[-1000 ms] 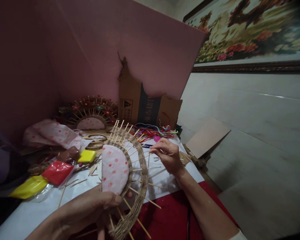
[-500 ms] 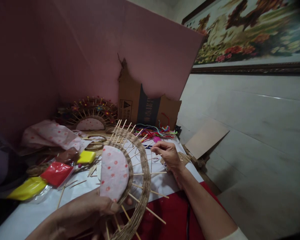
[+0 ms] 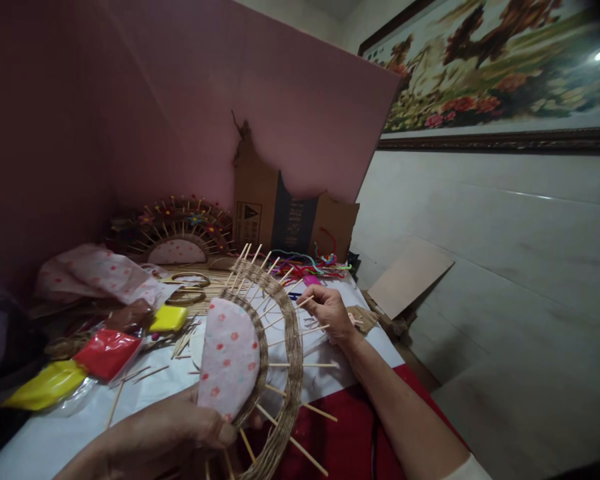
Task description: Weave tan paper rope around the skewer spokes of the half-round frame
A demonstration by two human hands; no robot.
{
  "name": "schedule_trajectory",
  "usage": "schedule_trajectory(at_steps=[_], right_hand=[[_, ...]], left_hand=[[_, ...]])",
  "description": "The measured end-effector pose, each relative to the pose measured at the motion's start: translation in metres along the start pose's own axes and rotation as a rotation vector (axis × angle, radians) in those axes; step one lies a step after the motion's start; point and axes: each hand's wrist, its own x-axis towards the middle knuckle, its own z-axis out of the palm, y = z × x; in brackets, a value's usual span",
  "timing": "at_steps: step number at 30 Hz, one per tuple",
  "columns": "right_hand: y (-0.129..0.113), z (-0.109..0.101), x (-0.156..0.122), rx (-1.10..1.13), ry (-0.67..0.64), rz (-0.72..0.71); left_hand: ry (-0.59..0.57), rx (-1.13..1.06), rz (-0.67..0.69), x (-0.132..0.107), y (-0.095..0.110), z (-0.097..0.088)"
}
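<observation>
My left hand (image 3: 173, 433) grips the lower edge of a half-round craft piece (image 3: 260, 347): a pink spotted fabric centre (image 3: 229, 357) ringed by woven jute arcs, with thin wooden sticks fanning outward. It is held upright over the table. My right hand (image 3: 330, 312) is at the piece's right side, fingers pinched on one of the protruding wooden sticks (image 3: 305, 302) near the outer jute rim.
A white sheet (image 3: 65, 427) covers the table, over red cloth (image 3: 340, 433). On it lie red (image 3: 107, 352) and yellow (image 3: 167, 318) packets, spotted fabric (image 3: 97, 273), loose sticks, coloured yarn (image 3: 310, 265), and a finished decorated piece (image 3: 177, 230). A torn cardboard box (image 3: 280, 213) and pink board stand behind.
My right hand moved in to the craft piece's right rim and pinched a stick. The piece shifted slightly in my left hand, and the view tilted a little.
</observation>
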Motion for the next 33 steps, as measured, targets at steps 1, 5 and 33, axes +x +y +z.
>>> schedule_trajectory(at_steps=[1, 5, 33], right_hand=[[0.000, -0.002, 0.001, 0.029, 0.013, 0.022], [0.001, -0.008, 0.005, 0.186, 0.019, 0.132], [-0.022, -0.005, -0.007, -0.256, 0.048, -0.238]], left_hand=[[0.007, 0.008, -0.001, -0.001, 0.002, 0.002], [0.041, 0.015, -0.014, -0.001, 0.005, 0.004], [0.090, 0.063, -0.039, 0.007, -0.006, -0.002]])
